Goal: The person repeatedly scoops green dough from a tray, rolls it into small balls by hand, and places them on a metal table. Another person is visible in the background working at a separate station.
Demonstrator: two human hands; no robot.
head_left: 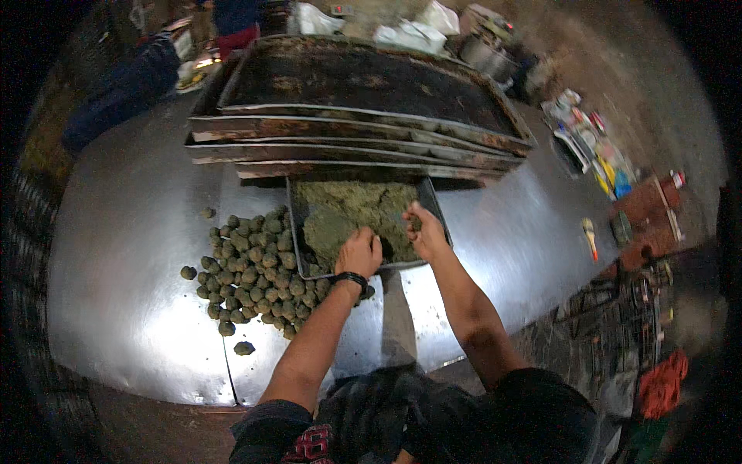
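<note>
A dark rectangular tray (296, 240) holds a broad mass of greenish, coarse dough (355, 193). My left hand (359, 251), with a dark band at the wrist, is over the tray's near part, against the dough. Its fingers curl downward, and what they grip is hidden under the palm. My right hand (427, 234) is closed at the tray's right side, around a small dark dough lump (416, 223) that shows between thumb and fingers. Left of the tray lies a heap of greenish-brown dough balls (251, 267), with a few apart from it on the metal table.
Stacked large blackened baking trays (363, 85) stand behind the dough tray. On the shiny metal table (510, 240), a brush (590, 238) lies at the right. Beyond it are assorted packages (599, 151). White bags (410, 35) and a metal pot (488, 58) are at the back.
</note>
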